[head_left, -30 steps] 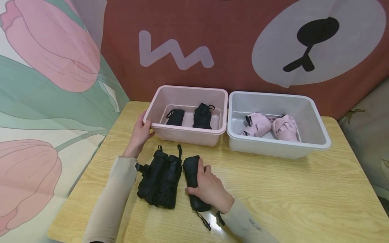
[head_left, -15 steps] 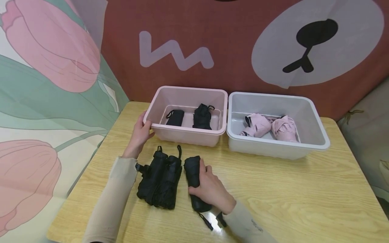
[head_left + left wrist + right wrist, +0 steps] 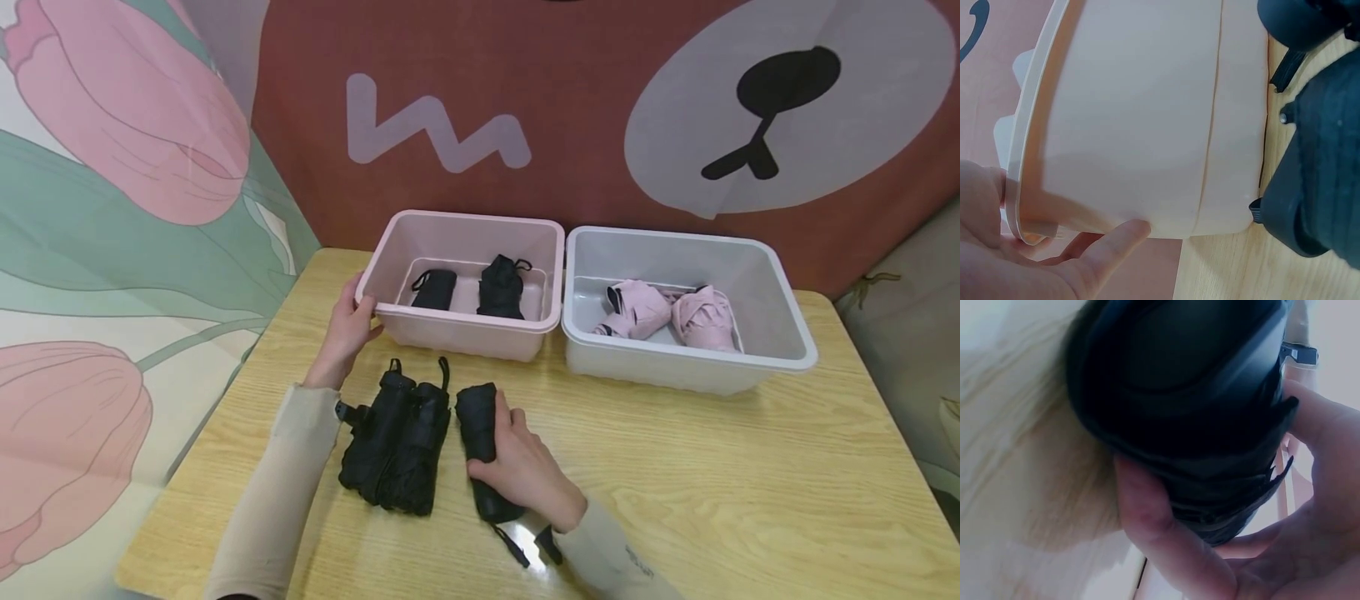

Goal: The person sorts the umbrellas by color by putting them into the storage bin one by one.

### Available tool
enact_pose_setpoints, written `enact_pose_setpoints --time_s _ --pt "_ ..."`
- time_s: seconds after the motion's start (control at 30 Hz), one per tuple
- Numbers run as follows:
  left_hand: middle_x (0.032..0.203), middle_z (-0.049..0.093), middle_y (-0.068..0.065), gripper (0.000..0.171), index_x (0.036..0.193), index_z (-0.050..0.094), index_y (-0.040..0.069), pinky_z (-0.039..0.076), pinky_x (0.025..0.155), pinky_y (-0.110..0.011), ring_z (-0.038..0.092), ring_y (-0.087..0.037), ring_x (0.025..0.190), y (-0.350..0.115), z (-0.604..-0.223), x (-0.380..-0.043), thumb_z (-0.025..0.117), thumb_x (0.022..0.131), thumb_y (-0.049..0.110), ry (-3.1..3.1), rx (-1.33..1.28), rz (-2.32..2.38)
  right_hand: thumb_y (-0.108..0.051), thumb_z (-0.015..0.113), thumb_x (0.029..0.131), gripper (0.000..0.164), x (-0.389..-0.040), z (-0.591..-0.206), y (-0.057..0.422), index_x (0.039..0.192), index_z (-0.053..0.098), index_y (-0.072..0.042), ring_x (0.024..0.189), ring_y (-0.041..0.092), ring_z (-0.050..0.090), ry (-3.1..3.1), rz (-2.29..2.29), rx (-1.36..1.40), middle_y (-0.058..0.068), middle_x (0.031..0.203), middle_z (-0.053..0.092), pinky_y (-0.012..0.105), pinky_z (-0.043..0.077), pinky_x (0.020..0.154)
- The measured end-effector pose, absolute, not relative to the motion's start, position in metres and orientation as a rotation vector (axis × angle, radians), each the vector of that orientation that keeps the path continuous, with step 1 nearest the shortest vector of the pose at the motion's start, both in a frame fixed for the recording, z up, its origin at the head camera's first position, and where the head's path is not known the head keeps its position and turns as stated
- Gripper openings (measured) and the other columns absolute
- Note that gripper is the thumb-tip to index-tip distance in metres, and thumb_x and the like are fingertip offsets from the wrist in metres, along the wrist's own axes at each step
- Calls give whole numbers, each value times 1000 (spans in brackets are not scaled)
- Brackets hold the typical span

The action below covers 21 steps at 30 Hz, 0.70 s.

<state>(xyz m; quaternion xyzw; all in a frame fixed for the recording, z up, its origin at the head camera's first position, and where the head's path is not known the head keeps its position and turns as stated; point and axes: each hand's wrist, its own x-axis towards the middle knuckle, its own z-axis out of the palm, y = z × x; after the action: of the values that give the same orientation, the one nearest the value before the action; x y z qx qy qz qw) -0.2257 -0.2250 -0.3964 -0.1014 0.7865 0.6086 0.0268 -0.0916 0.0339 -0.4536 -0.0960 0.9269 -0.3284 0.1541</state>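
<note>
My left hand (image 3: 343, 333) grips the front left corner of the pink bin (image 3: 465, 333); in the left wrist view the thumb (image 3: 1119, 247) lies along the bin's outer wall. Two black folded umbrellas (image 3: 433, 290) lie inside this bin. On the table in front, my right hand (image 3: 525, 462) holds a black folded umbrella (image 3: 476, 421) lengthwise, its strap (image 3: 512, 546) trailing toward me. The right wrist view shows the thumb and fingers curled round the umbrella (image 3: 1179, 412). Left of it, more black folded umbrellas (image 3: 393, 450) lie side by side, loops pointing toward the bin.
A white bin (image 3: 682, 375) stands right beside the pink one, with pink folded umbrellas (image 3: 705, 317) in it. Both bins sit at the back of the wooden table (image 3: 712, 483), against a printed curtain (image 3: 570, 108).
My right hand and the umbrella in it have shifted slightly to the right. The left hand keeps its place on the pink bin.
</note>
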Motion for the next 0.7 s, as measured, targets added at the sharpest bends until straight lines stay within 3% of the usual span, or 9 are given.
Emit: enact_pose_setpoints --time_s 0.2,0.4,0.7 --pt "157 27 -10 56 155 17 24 42 104 -57 39 -34 135 -225 -397 -227 36 102 27 2444 -318 1868 -39 72 78 105 -90 -450 37 155 10 -5 88 35 61 2659 -959 -289 31 140 40 47 53 74" --pt "158 26 -9 57 155 15 25 41 105 -57 38 -34 136 -226 -397 -227 36 102 26 2455 -310 1859 -39 72 78 104 -90 -441 42 155 10 -8 100 38 60 2669 -998 -316 26 146 37 53 51 83" --pt "158 25 -10 57 155 15 24 41 105 -56 38 -34 136 -225 -398 -228 35 102 25 2444 -313 1868 -36 76 73 103 -89 -420 49 155 18 -14 113 32 58 2745 -1085 -318 11 150 39 55 50 88"
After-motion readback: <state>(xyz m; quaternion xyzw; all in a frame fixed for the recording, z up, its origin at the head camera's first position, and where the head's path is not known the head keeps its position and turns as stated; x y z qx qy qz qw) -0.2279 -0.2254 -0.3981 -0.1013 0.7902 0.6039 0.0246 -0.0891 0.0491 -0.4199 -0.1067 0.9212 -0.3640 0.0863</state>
